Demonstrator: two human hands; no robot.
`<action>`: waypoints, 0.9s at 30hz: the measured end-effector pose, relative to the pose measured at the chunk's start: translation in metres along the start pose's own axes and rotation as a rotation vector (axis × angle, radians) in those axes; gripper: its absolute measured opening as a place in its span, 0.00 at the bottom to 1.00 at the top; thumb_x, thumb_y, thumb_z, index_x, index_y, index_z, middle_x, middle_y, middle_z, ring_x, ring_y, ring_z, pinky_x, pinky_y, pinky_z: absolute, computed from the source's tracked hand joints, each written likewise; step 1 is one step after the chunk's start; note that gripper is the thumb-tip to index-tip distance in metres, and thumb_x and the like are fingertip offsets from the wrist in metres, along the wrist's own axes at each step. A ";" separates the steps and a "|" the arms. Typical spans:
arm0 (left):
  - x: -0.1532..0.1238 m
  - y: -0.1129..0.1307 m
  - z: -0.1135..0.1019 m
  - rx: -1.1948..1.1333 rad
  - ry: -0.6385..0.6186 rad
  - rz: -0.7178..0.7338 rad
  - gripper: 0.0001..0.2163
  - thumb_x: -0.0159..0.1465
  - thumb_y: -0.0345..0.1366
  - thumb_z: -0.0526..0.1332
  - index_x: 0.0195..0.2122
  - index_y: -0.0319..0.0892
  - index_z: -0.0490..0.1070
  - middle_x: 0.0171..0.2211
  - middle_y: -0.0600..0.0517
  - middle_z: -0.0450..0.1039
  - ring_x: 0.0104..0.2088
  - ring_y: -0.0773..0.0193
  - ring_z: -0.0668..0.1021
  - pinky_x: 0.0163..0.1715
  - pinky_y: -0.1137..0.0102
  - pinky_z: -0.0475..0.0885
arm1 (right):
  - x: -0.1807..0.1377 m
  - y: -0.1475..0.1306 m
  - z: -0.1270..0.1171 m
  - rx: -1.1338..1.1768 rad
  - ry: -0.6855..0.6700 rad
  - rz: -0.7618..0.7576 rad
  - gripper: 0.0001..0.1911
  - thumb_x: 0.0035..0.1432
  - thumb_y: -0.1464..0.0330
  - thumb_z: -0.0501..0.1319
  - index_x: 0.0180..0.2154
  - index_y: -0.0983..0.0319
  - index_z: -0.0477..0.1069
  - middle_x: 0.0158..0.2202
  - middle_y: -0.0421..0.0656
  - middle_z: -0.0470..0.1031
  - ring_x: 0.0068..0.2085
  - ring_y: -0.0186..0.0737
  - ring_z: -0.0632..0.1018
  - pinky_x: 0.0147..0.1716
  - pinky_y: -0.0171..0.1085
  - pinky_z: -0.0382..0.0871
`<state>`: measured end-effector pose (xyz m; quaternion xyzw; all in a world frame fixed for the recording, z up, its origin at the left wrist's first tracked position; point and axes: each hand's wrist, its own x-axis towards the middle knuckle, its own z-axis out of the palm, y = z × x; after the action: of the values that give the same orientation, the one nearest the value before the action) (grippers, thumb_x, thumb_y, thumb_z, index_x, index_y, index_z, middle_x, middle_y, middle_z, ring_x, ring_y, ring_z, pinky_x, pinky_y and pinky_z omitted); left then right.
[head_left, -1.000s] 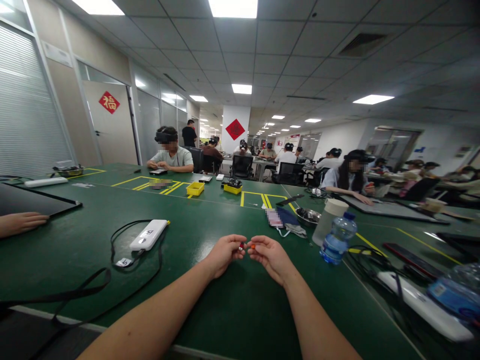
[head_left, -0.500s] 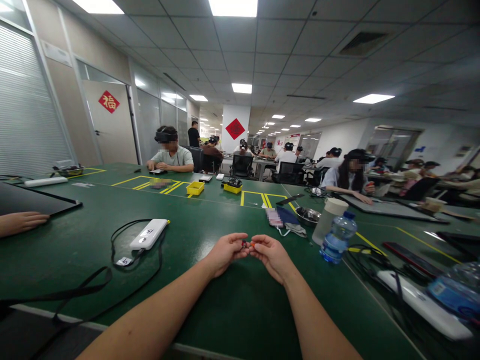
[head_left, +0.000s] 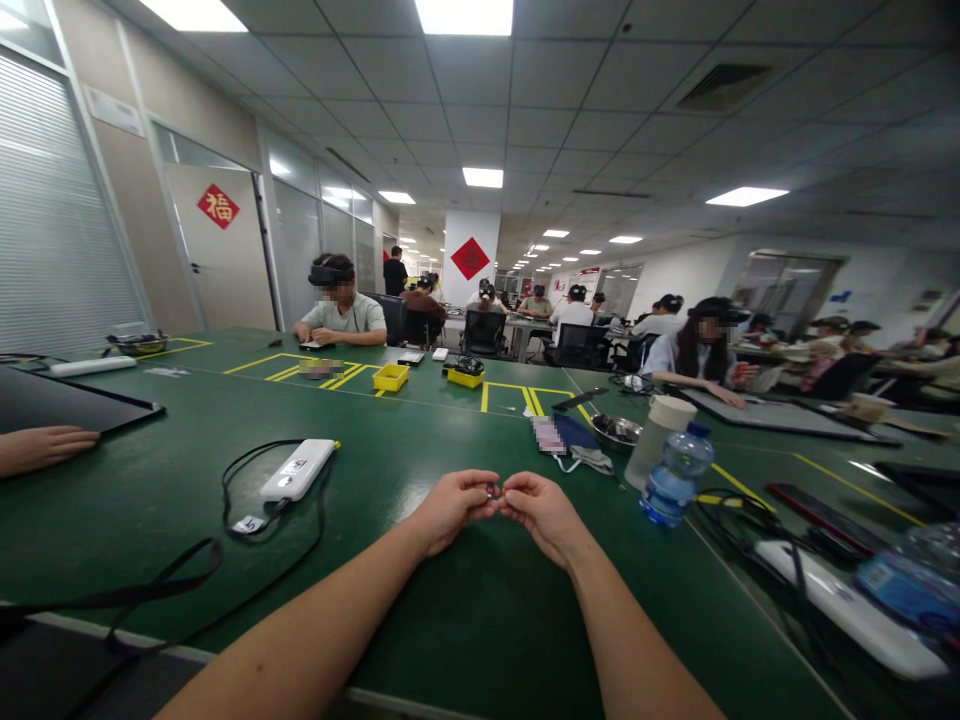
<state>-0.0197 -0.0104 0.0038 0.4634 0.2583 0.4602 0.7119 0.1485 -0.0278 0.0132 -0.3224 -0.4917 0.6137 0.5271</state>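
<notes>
My left hand (head_left: 459,510) is closed in a pinch around a small dark piece (head_left: 491,491), mostly covered by the fingers and too small to name. Facing it, my right hand (head_left: 541,512) pinches a tiny orange piece (head_left: 505,489), of which only a sliver shows. The fingertips of both hands nearly meet above the green table (head_left: 480,620), and the two pieces are close together; whether they touch I cannot tell.
Left lies a white power bank (head_left: 300,470) with a looped black cable. On the right stand a pale cup (head_left: 660,440) and a water bottle (head_left: 677,475), with a metal bowl (head_left: 616,432) behind. Yellow trays (head_left: 391,378) sit farther back. Another person's hand (head_left: 49,447) rests at far left.
Both hands stay in nearly the same place. The fingers have shifted slightly, and less of the orange piece shows now.
</notes>
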 end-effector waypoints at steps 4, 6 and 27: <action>0.002 -0.003 -0.005 0.015 0.003 0.012 0.15 0.55 0.28 0.61 0.45 0.35 0.67 0.35 0.43 0.74 0.30 0.68 0.77 0.36 0.72 0.73 | 0.001 0.000 -0.002 0.026 0.019 0.019 0.09 0.45 0.68 0.65 0.31 0.65 0.72 0.31 0.46 0.76 0.34 0.39 0.78 0.40 0.40 0.70; 0.002 -0.003 -0.006 0.027 0.007 0.022 0.15 0.55 0.29 0.61 0.45 0.35 0.67 0.35 0.43 0.74 0.29 0.68 0.77 0.35 0.72 0.73 | 0.002 -0.001 -0.003 0.037 0.021 0.023 0.10 0.45 0.69 0.64 0.32 0.66 0.73 0.32 0.47 0.77 0.36 0.41 0.78 0.42 0.42 0.69; 0.002 -0.005 -0.001 0.596 -0.013 0.299 0.09 0.51 0.30 0.61 0.34 0.38 0.65 0.20 0.57 0.67 0.20 0.73 0.68 0.21 0.78 0.60 | 0.007 0.010 -0.003 -0.238 0.078 -0.168 0.15 0.42 0.70 0.64 0.37 0.64 0.70 0.30 0.42 0.74 0.31 0.36 0.75 0.36 0.37 0.68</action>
<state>-0.0176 -0.0085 -0.0011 0.6869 0.3061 0.4607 0.4715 0.1465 -0.0198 0.0035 -0.3638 -0.5656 0.4917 0.5532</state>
